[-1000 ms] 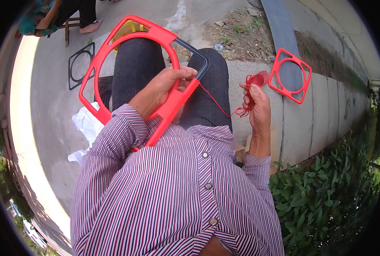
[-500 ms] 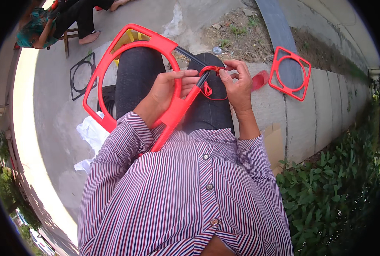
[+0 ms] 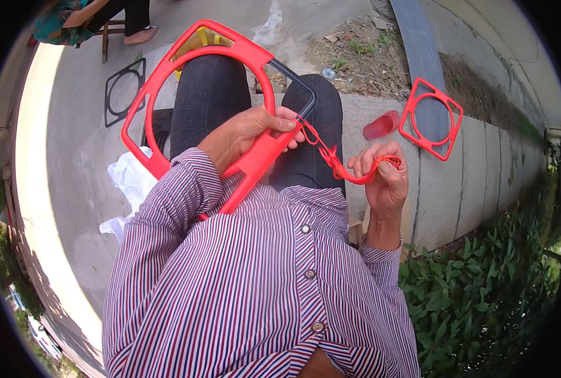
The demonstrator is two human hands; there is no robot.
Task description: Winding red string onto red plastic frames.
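Observation:
Across my lap lies a red frame [image 3: 258, 160] with a large round opening and a black corner bar [image 3: 310, 97]. My left hand [image 3: 249, 129] closes on its red side just below that bar, thumb on top and fingertips showing at the edge. A thin red cord [image 3: 331, 160] is looped on the frame at the black bar's lower end. From there it runs right, bunched into a loose hank, to my right hand [image 3: 384, 173]. The fingers of that hand are curled around the hank, above the right side of my lap.
A similar red frame [image 3: 410, 108] and a red slipper [image 3: 381, 125] lie to the right. On the left are a black frame [image 3: 109, 94] and a white plastic bag [image 3: 129, 183]. A yellow object [image 3: 201, 40] shows behind my frame. Another person [image 3: 101, 16] sits far left; bushes [image 3: 475, 290] grow at lower right.
My right hand has moved right and down from the black bar, drawing the red cord out with it. My left hand has closed on the frame's side, where its fingers were extended.

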